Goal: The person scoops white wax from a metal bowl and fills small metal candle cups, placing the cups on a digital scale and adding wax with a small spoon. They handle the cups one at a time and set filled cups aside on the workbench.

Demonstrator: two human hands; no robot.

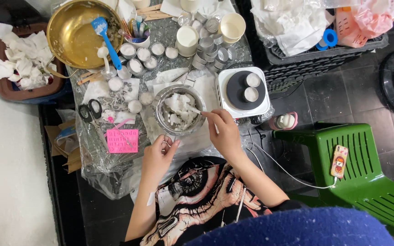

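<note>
A small metal pot (162, 119) full of white wax chunks sits in the middle of the plastic-covered table (97, 159). My right hand (223, 130) is closed on a thin white stick (194, 110) whose tip pokes into the wax. Below the pot's near rim, my left hand (158, 156) pinches a small tin cup (165, 143) between its fingertips. A white electric hot plate (244, 92) stands just right of the pot with two small tins of wax on its dark top.
A brass bowl (71, 36) with a blue spatula (106, 40) sits at the far left, with many small wax tins and paper cups beyond. Scissors (90, 113) and a pink note (122, 140) lie left. A green stool (365, 168) carries a phone (339, 161).
</note>
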